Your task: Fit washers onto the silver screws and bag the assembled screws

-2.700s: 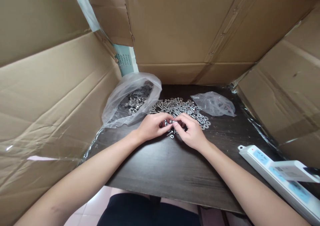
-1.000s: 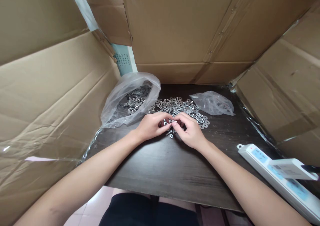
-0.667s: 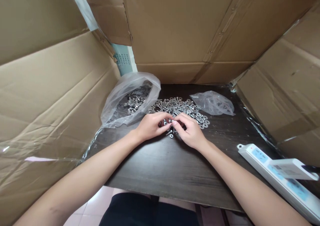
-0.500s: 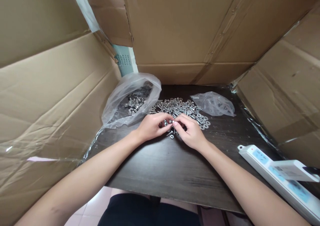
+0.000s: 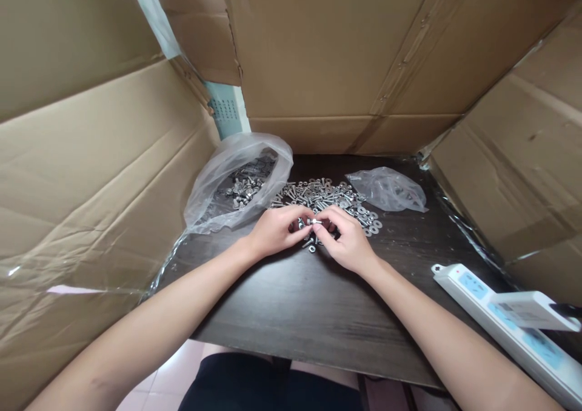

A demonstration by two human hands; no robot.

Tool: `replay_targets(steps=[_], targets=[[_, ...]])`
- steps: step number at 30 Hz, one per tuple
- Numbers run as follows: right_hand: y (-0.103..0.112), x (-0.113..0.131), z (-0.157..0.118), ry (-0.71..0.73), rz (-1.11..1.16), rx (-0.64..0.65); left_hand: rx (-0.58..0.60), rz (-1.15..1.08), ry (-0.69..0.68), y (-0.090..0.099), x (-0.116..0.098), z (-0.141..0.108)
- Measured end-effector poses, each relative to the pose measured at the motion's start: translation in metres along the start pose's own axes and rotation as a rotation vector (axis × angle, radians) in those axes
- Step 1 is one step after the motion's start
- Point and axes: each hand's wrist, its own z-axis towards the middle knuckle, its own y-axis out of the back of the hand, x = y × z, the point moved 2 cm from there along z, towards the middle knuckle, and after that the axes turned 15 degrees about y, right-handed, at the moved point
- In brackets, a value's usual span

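My left hand (image 5: 276,229) pinches a small metal bolt (image 5: 311,221) between thumb and index finger, holding it level just above the table. Against the bolt's other end, my right hand (image 5: 343,239) has its thumb and fingertips closed about a bright nut (image 5: 317,221). The fingers partly cover both pieces. Behind and beneath the hands spreads a pile of loose bolts, nuts and flat washers (image 5: 339,197). A single nut (image 5: 311,249) lies on the table just below the fingertips.
An open plastic bag (image 5: 204,208) with many metal fasteners stands at the left. A smaller clear bag (image 5: 391,193) lies back right. On the right is a white power strip (image 5: 464,305) with a plugged-in adapter (image 5: 527,311). Cardboard walls (image 5: 336,53) surround the dark table (image 5: 282,302).
My right fingertips have shifted slightly on the nut, so more of the bolt and nut shows between the hands. My left hand has stayed in place.
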Motion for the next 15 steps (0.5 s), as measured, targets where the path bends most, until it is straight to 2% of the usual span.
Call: replay_targets(steps=[15], targets=[[0.0000, -0.0011, -0.0006, -0.021, 0.020, 0.033, -0.008, 0.003, -0.016, 0.0009, -0.0006, -0.0002]])
